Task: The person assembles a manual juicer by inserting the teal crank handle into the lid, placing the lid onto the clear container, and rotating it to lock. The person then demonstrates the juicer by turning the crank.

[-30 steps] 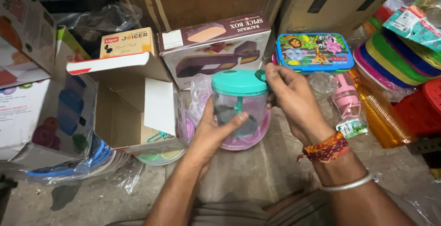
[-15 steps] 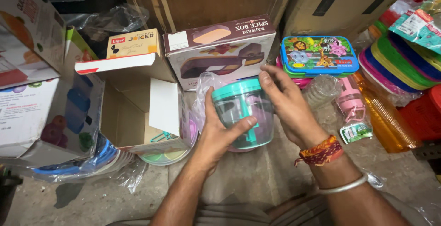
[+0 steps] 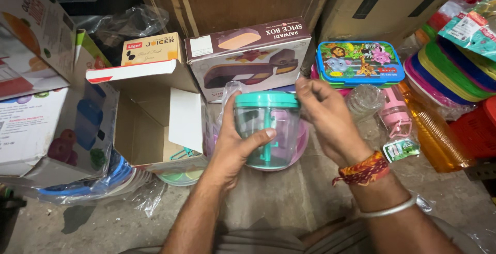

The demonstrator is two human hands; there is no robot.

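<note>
chopper jar (image 3: 266,130) gripped between left hand (image 3: 235,148), right hand (image 3: 328,122) fingers.

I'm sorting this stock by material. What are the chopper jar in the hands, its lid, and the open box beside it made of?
Jar: clear, glossy plastic by the look; the teal spindle shows through. Lid: opaque teal plastic, smooth. Open box: cardboard, brown matte inside, printed outside.

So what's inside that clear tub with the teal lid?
Through the clear tub, held by the left hand, a teal upright spindle shows in the middle. The teal lid, touched by the right hand, hides the spindle's top; blades cannot be made out.
</note>
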